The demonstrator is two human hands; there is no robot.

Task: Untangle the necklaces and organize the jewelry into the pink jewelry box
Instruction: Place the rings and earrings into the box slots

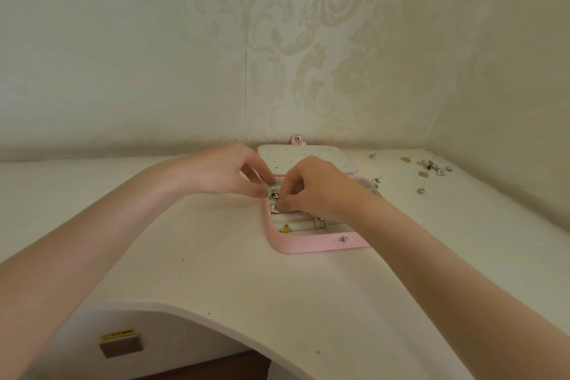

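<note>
The pink jewelry box (pixel 308 245) lies open on the white table, its dotted lid (pixel 311 157) folded back toward the wall. Inside I see a black round pendant (pixel 274 195), a gold bee-shaped piece (pixel 286 228) and a silver chain (pixel 320 222). My right hand (pixel 311 187) hovers over the box's left compartments, fingertips pinching a small silvery piece (pixel 275 209). My left hand (pixel 229 173) is at the box's far left corner, fingers curled, thumb and fingertips near the black pendant; whether it holds anything is hidden.
Loose jewelry lies at the right rear of the table: gold studs (pixel 405 159), a silver cluster (pixel 430 164), another gold stud (pixel 421 190) and a small piece (pixel 376 180) beside the box. Walls close off the back and right. The table's curved front edge (pixel 185 307) sits above a drawer handle (pixel 121 345).
</note>
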